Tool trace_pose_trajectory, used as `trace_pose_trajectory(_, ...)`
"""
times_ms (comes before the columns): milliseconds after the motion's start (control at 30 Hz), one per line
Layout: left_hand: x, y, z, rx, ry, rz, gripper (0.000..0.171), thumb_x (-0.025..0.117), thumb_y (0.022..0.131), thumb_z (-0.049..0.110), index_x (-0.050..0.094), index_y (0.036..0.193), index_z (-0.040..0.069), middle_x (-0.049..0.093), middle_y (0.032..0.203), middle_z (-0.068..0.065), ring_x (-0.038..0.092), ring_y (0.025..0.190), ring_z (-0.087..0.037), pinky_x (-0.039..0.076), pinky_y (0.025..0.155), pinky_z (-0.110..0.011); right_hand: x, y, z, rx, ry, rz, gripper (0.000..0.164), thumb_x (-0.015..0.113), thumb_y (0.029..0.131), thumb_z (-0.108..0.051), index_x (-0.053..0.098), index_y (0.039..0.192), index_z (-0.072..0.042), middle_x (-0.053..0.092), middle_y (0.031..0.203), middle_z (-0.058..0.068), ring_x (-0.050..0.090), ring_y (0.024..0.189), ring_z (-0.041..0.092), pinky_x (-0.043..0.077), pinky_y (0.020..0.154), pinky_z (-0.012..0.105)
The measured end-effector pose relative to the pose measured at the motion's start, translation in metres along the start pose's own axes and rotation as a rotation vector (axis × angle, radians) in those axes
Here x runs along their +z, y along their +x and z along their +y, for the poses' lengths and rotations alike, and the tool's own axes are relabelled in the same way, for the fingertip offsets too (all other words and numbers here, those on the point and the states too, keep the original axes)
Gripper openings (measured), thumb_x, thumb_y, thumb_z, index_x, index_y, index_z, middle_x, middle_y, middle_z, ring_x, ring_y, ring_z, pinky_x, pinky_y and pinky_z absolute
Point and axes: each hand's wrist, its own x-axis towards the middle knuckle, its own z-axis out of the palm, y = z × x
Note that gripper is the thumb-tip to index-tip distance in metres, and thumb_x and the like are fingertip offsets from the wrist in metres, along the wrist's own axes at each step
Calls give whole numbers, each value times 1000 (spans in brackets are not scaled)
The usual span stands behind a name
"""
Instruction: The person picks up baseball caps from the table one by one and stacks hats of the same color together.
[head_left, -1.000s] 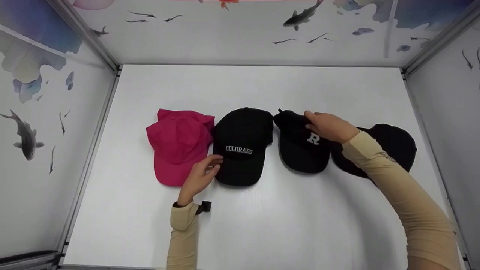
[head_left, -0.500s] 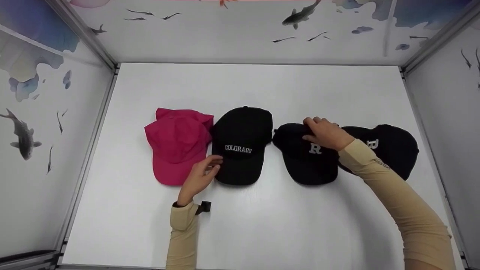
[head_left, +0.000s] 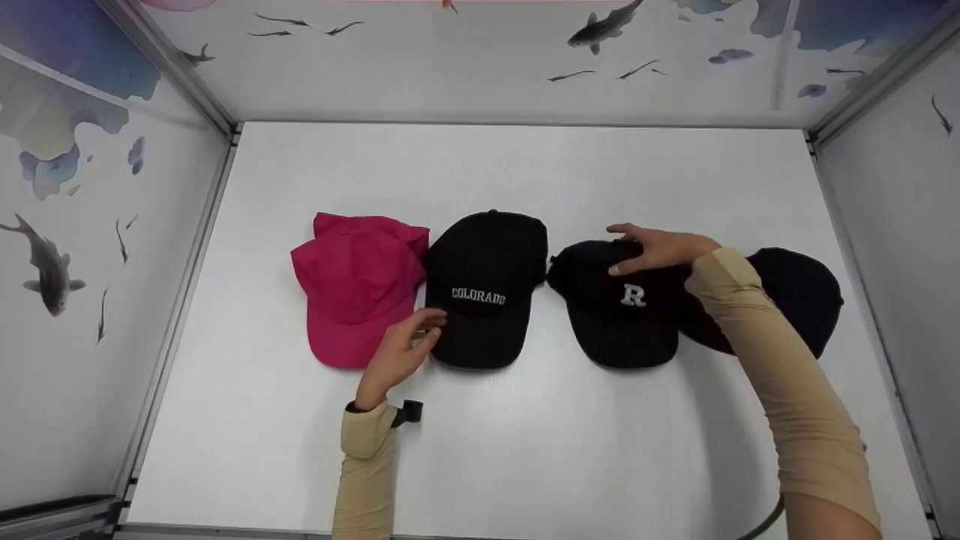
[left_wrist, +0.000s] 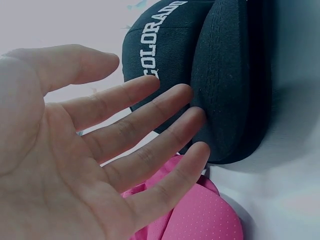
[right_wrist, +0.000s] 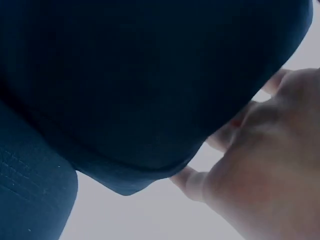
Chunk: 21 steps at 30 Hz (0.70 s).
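Note:
In the head view, the left hand (head_left: 397,360) lies palm up at the side of the black COLORADO cap (head_left: 480,345), its fingertips overlapping the cap's brim. The left wrist view shows the fingers (left_wrist: 145,155) spread and holding nothing. The right hand (head_left: 660,249) reaches over the crown of the black R cap (head_left: 622,337), thumb and fingers spread apart. In the right wrist view, dark cap fabric (right_wrist: 150,90) fills much of the frame and hides parts of the fingers. The pink cap (head_left: 356,292) lies left of the COLORADO cap.
A fourth dark cap (head_left: 799,292) lies at the far right, partly under the right sleeve (head_left: 780,375). The caps form a row across the white table (head_left: 525,465). Printed panels (head_left: 465,67) wall in the back and sides.
The R cap has shifted right and toward the person, brim further forward. The right hand has since moved up a little and spread its fingers. The left hand stays put.

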Motion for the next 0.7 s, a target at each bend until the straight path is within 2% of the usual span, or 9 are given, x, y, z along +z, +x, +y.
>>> trace_pose_trajectory(100,0,1,1,-6,-2,-3,27,52,96,-6,54,121,-16,59,115,-32,57,109,-45,46,91,-53,-6,1,5,5,29,3,85,67,88,-45,26,150,-3,30,147,31,27,135,45,23,107,59)
trace_pose_trajectory(300,0,0,2,-12,13,1,27,52,96,-5,54,121,-16,60,115,-31,57,109,-44,46,91,-52,-12,0,3,-15,111,98,67,73,85,-36,45,133,2,48,131,21,44,120,35,33,100,51)
trace_pose_trajectory(500,0,0,1,-5,6,3,27,52,96,-5,54,121,-16,60,115,-32,57,108,-44,46,90,-55,-10,1,0,-38,131,186,58,77,83,-32,48,121,1,56,110,16,52,99,27,42,85,38)
trace_pose_trajectory(700,2,-1,0,-9,10,6,27,52,96,-5,54,121,-15,60,116,-31,57,109,-43,46,91,-54,-8,1,0,-66,132,244,51,78,82,-32,51,112,-1,58,100,12,54,88,23,44,77,32)
